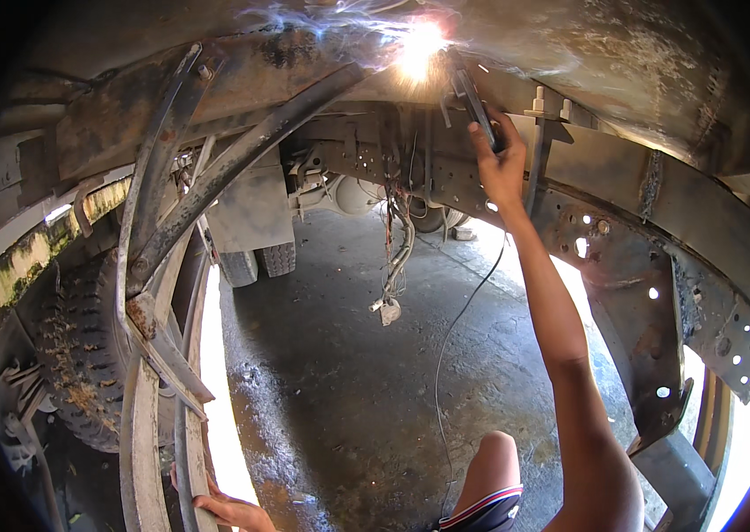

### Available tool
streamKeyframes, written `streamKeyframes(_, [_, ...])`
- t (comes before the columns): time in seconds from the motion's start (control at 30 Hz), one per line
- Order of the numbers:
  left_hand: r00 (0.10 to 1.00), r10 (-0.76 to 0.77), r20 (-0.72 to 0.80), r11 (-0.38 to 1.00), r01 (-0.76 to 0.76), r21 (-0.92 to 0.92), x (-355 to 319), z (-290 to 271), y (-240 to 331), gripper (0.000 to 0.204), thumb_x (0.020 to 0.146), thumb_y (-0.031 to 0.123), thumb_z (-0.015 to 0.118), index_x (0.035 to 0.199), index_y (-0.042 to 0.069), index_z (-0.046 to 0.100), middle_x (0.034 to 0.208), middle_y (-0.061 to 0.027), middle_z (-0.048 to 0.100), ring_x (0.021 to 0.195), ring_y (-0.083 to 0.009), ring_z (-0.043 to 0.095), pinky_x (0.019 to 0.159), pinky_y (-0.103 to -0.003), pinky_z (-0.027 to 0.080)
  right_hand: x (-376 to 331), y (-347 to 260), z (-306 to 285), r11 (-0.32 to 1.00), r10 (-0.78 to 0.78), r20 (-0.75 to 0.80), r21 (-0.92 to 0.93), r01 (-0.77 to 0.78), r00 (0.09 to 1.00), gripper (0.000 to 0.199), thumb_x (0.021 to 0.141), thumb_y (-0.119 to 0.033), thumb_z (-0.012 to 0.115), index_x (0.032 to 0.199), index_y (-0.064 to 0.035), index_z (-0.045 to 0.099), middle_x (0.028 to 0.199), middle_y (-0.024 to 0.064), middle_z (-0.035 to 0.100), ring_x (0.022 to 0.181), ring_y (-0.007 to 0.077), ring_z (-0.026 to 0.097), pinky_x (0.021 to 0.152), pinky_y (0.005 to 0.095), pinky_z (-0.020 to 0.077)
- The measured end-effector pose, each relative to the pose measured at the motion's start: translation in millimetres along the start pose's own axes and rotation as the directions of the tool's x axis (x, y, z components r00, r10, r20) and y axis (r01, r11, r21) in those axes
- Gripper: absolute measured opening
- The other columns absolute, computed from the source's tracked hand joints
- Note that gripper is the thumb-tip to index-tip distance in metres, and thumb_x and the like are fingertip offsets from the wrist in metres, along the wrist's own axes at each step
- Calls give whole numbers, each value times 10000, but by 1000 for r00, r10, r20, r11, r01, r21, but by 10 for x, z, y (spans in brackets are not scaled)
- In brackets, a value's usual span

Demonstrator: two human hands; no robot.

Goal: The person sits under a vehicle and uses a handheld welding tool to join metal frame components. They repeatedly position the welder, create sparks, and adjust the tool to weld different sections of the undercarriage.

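My right hand (502, 164) is raised at the upper middle, its fingers wrapped round the dark handle of a welding electrode holder (474, 99). At the holder's far end a bright welding arc (421, 50) burns against the rusty metal overhead, throwing sparks and bluish smoke. The glare hides the electrode tip and the weld spot. Low on the left, my left hand (237, 513) grips an upright metal bar (190, 452), with fingers showing on both sides of it. A dark diagonal tube (251, 168) runs from the left frame up toward the arc.
A thin cable (439, 381) hangs from the holder to the concrete floor (348, 399). Loose wiring (397, 257) dangles mid-picture. A perforated steel chassis rail (610, 226) lines the right; a muddy tyre (82, 355) stands left. My bent knee (492, 461) shows below.
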State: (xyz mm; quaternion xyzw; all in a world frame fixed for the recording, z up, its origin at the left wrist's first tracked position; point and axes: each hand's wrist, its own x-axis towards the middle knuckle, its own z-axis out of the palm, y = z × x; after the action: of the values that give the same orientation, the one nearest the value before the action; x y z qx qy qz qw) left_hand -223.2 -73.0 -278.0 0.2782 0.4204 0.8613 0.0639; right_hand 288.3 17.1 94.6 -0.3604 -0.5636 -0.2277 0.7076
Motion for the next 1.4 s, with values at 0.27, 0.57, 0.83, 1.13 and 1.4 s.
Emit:
streamKeyframes(0.27, [998,-52,-27,999,52,-6,21,-38,-89,788,1094,554,380,1486,-130,371,1526,-307,413,1382,-400,510,1119,-546,502,21,49,17,993,-107,-38,-59,105,994,442,979,-226,727,1348,2,641,1056,103,700,902,137,593,790,281,475])
streamKeyframes(0.57, [999,13,36,1000,-13,-12,55,-102,-175,667,1123,498,314,1509,-37,412,1520,-268,452,1378,-377,526,1092,-543,527,26,43,37,993,-83,-20,77,84,996,443,989,-239,733,1358,-12,641,985,50,675,837,94,548,723,259,434])
streamKeyframes(0.83, [1000,4,24,999,-3,-47,58,-82,-161,657,1120,500,331,1522,-14,405,1528,-260,449,1402,-364,507,1099,-548,513,40,53,4,998,-62,-9,-5,62,998,450,979,-249,742,1355,-19,651,1097,105,702,962,145,606,875,301,496])
streamKeyframes(1.13, [998,-48,-30,998,47,-42,34,-16,-54,768,1088,586,366,1550,-28,364,1561,-242,412,1410,-342,491,1122,-523,490,63,81,-5,980,-192,1,-58,192,981,434,982,-232,727,1351,-18,648,1164,103,716,1027,173,627,927,326,497])
streamKeyframes(1.4, [1000,4,13,1000,-4,14,77,-117,-214,757,1094,583,336,1528,-34,405,1544,-250,434,1407,-353,494,1109,-504,515,-305,35,-36,924,298,-39,264,-278,954,397,1008,-294,704,1315,-70,589,926,40,708,602,37,526,463,192,362])
